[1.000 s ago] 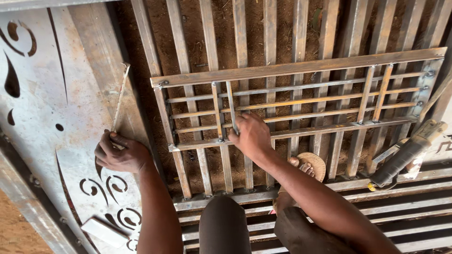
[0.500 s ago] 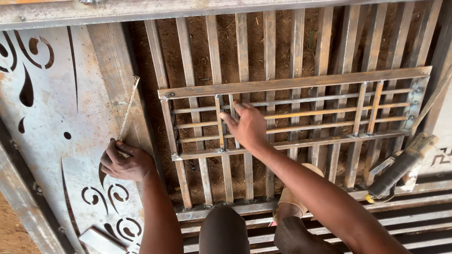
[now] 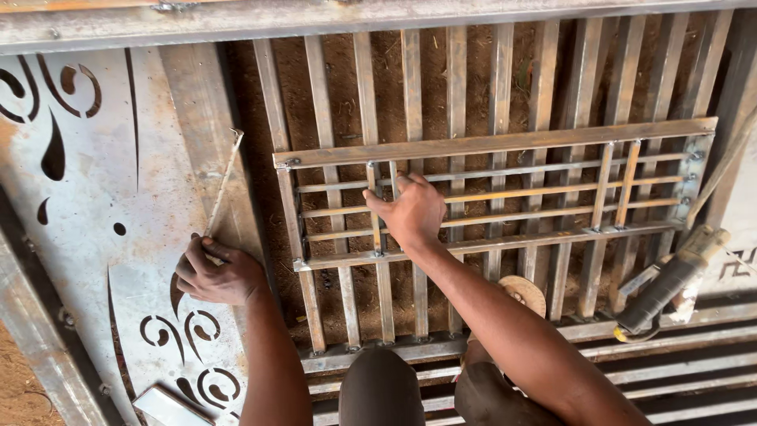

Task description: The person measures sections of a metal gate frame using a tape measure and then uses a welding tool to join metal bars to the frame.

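While my knees show at the bottom edge, my left hand (image 3: 214, 274) rests on the cut-out steel panel (image 3: 95, 205), its grip closed around a thin metal rod (image 3: 223, 183) that slants away up the panel. Just beyond, my right hand (image 3: 412, 210) lies open, fingers spread on the small welded grille (image 3: 505, 197), which sits atop the larger barred frame (image 3: 441, 71). An angle grinder (image 3: 670, 280) lies right.

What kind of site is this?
Probably an outdoor metal fabrication yard: a barred steel gate lies flat on bare dirt, a small grille on top under the right hand, an angle grinder beside it. The left hand holds a thin rod.
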